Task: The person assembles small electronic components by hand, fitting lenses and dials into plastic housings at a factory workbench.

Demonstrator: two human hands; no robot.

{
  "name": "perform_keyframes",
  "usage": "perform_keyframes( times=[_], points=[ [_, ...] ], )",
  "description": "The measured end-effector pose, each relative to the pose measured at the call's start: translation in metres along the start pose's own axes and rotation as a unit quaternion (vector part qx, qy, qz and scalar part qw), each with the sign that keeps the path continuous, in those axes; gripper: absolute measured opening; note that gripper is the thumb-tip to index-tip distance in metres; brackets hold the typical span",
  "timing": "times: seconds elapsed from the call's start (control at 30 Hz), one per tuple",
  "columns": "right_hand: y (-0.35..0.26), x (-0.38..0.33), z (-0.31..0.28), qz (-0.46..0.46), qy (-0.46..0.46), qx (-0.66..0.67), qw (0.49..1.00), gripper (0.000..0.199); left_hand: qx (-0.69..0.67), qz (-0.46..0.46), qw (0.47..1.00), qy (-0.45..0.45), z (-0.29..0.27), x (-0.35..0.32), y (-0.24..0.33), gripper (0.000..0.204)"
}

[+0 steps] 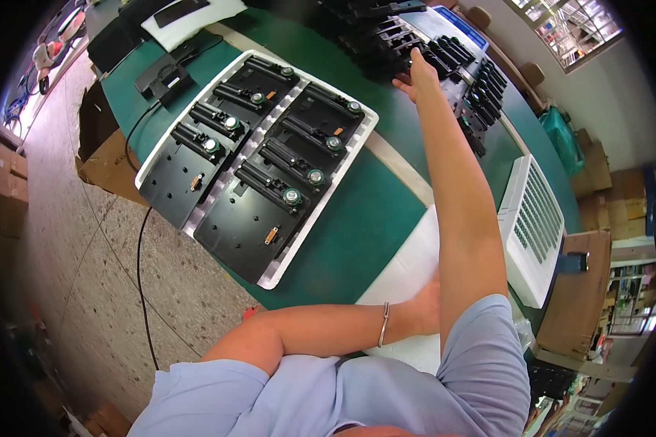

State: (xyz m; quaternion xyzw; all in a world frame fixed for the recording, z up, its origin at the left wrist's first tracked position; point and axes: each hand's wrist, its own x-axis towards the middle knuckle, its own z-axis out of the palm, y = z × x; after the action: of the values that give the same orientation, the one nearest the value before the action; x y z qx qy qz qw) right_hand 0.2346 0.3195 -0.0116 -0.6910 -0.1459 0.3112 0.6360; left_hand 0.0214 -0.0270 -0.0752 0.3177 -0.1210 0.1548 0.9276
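Note:
My right arm stretches far forward, and my right hand [420,76] is beside rows of black plastic parts [444,54] at the back right. Its thumb and fingers are apart, with nothing visible between them. Lower down, my left hand [424,304], with a metal bracelet [384,325] at the wrist, is over a white sheet [401,280]. My right arm covers its fingers. On the left, a white foam tray [268,279] holds several black flat housings [237,229], each with a ribbed cylinder and a round, shiny, green-edged piece.
A green-topped table [342,226] carries everything. At the right stands a white tray [536,226] with rows of slots. A black device [163,78] with a cable sits at the back left. Cardboard boxes [113,156] stand beside the table, and a blue bin [455,25] is at the back.

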Motion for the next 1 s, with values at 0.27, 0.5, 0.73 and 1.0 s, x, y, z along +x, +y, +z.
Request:
perform_keyframes(
  times=[0.27, 0.5, 0.73, 1.0],
  points=[
    [-0.035, -0.060, -0.058, -0.078, -0.005, -0.093, 0.993, 0.055, 0.785, 0.069, 0.611, -0.073, 0.023, -0.007, 0.033, 0.049],
    [-0.075, -0.192, -0.150, -0.270, -0.047, -0.264, 0.925, 0.044, 0.831, -0.279, 0.429, -0.216, 0.045, 0.054, 0.165, 0.034],
    [-0.038, -0.351, -0.249, -0.326, -0.011, -0.392, 0.860, 0.027, 0.844, -0.131, 0.520, 0.000, 0.012, 0.082, 0.197, 0.037],
    [0.095, -0.456, -0.259, -0.286, -0.127, -0.549, 0.775, 0.047, 0.853, -0.227, 0.433, -0.183, -0.007, 0.041, 0.189, 0.055]
  ],
)
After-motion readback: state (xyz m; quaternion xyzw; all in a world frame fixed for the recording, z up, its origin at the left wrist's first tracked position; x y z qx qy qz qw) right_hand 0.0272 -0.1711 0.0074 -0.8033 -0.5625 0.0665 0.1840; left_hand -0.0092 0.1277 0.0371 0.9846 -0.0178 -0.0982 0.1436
